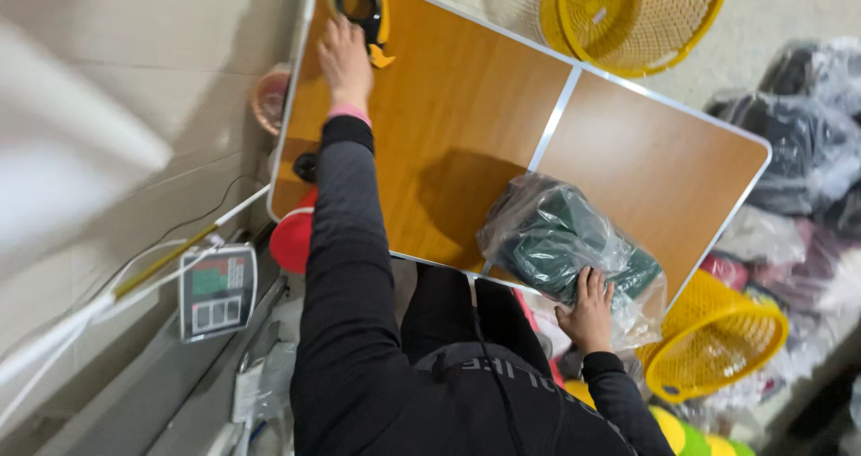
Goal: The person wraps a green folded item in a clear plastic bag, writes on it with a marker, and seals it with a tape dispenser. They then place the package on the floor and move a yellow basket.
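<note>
Reaching across a folding wooden table (448, 124), a person in a dark long-sleeved top stretches the left hand (345, 57) to a yellow tape dispenser (363, 8) at the table's far left corner, fingers laid flat and together against its near side rather than curled around it. One dispenser shows, its roll end at the table's corner and its yellow tail pointing to the right along the tabletop, so its long axis runs roughly from the corner toward the middle of the board. The right hand (589, 311) rests at the near edge, fingers spread and pressing down on a single clear plastic bag (565, 241) holding folded dark green cloth. That bag lies on the tabletop near the metal seam between the two panels, overhanging the near edge, its long axis slanting from the seam toward the near right corner. Two yellow mesh baskets (637, 12) are in view: one beyond the far edge, tipped on its side with its open mouth showing, and a second basket (717, 339) below the table's right end, near the right hand. One small scale display (218, 290) with a green panel sits on the floor to the left, beside a thin yellow rod. One red round lid (291, 239) shows under the left arm. Several more bagged bundles (807, 142) are heaped at far right, too blurred to count.
</note>
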